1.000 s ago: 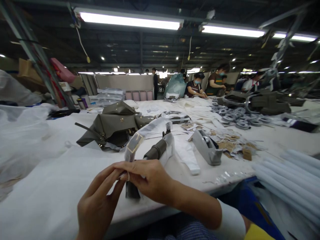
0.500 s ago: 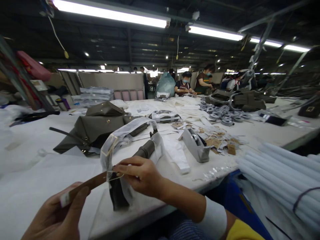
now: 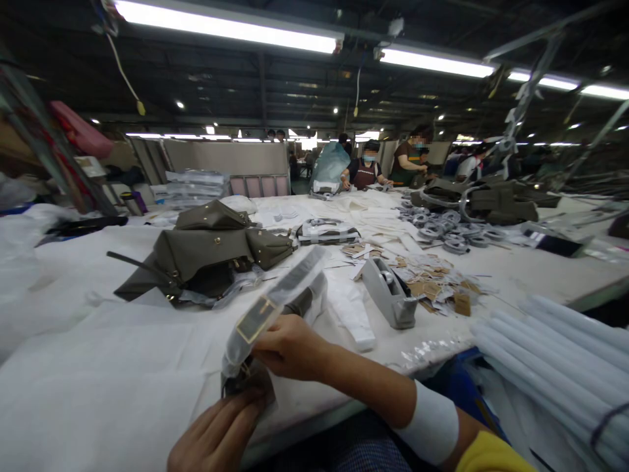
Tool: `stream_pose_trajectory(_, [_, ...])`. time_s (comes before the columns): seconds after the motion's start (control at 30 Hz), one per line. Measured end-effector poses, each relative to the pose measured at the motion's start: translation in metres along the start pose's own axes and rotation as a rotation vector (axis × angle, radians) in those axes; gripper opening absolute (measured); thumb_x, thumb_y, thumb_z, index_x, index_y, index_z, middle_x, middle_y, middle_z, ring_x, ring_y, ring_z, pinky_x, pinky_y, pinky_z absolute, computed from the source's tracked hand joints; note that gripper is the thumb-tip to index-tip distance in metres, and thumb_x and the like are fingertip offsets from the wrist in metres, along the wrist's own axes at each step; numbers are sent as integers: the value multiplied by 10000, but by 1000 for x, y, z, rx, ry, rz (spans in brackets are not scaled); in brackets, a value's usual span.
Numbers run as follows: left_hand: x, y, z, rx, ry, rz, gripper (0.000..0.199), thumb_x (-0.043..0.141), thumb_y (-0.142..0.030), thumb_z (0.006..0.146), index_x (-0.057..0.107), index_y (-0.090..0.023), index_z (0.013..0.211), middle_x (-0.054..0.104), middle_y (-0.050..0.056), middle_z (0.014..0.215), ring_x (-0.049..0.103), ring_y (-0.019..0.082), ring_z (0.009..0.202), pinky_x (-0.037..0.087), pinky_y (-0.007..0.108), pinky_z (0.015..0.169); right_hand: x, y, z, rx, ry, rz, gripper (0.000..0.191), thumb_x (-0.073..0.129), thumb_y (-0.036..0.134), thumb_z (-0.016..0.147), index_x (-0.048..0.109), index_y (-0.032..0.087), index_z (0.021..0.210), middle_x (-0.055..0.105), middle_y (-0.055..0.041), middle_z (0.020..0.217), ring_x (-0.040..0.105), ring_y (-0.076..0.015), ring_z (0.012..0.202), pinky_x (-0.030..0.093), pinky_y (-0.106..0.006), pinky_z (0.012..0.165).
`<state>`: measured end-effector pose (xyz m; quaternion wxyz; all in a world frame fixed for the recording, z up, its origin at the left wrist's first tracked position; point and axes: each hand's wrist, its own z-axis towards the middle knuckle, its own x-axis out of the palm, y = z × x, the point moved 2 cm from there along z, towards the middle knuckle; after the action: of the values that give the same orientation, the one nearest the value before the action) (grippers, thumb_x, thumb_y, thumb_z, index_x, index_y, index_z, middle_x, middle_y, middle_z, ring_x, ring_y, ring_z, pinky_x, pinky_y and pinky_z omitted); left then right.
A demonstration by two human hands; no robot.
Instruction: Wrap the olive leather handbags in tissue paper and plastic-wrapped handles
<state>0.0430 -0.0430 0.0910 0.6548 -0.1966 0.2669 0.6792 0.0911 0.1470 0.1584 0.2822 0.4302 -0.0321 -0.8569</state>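
An olive handbag (image 3: 301, 303) lies at the table's near edge, partly under white wrapping. Its strap (image 3: 280, 292), covered in clear film, stands up with a gold rectangular buckle (image 3: 253, 321). Fingers bent, my left hand (image 3: 221, 426) closes round the bag's dark near end below the buckle. My right hand (image 3: 289, 347) is closed just behind the strap; its fingertips and anything they pinch are hidden. A thin light string (image 3: 244, 370) shows faintly between the hands. No brown tag shows now.
A grey tape dispenser (image 3: 390, 295) stands right of the bag, beside scattered brown paper tags (image 3: 432, 288). More olive bags (image 3: 206, 252) lie at left. Grey rings (image 3: 442, 226) are heaped farther back. White rolls (image 3: 550, 360) flank the table's right edge. Two people work across the table.
My left hand has moved right and in to the bag, and the brown tag it held is out of sight. The strap has turned, its buckle now facing me. The view has shifted slightly.
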Motion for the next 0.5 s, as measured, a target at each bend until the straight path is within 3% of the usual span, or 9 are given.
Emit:
stream_pose_trajectory(0.1, [-4, 7, 6, -61, 20, 16, 239, 549, -110, 926, 697, -218, 1079, 755, 27, 1038, 714, 162, 912, 545, 240, 867, -13, 3, -6, 18, 3, 188, 343, 506, 188, 963, 609, 169, 1290, 685, -94, 1227, 634, -160, 1125, 502, -269, 984])
stream_pose_trajectory(0.2, [-3, -3, 16, -116, 73, 48, 176, 540, -142, 948, 689, -196, 1025, 755, 41, 979, 710, 167, 867, 548, 249, 808, -20, 7, -8, 67, 2, 271, 500, 631, 264, 911, 519, 164, 1388, 614, -125, 1342, 569, -205, 1244, 467, -347, 1060])
stream_pose_trajectory(0.27, [-1, -13, 25, -152, 116, 82, 170, 516, -167, 965, 685, -184, 961, 749, 46, 899, 705, 179, 793, 549, 265, 729, -17, 7, -5, 95, -1, 263, 491, 669, 316, 892, 558, 149, 1340, 623, -151, 1315, 569, -238, 1242, 479, -386, 1048])
stream_pose_trajectory(0.37, [-7, -27, 41, -187, 136, 45, 188, 496, -140, 965, 674, -182, 918, 739, 39, 849, 683, 173, 711, 535, 269, 649, -2, 2, 3, 70, 28, 235, 311, 598, 285, 942, 638, 134, 1211, 667, -161, 1217, 597, -249, 1184, 496, -410, 1016])
stream_pose_trajectory(0.5, [-35, -41, 60, -166, 64, -90, 178, 530, -79, 932, 662, -167, 1013, 750, 57, 933, 681, 163, 778, 551, 264, 711, 17, -13, 12, -28, 37, 285, 283, 523, 274, 983, 647, 125, 1189, 674, -160, 1194, 601, -232, 1166, 486, -397, 1017])
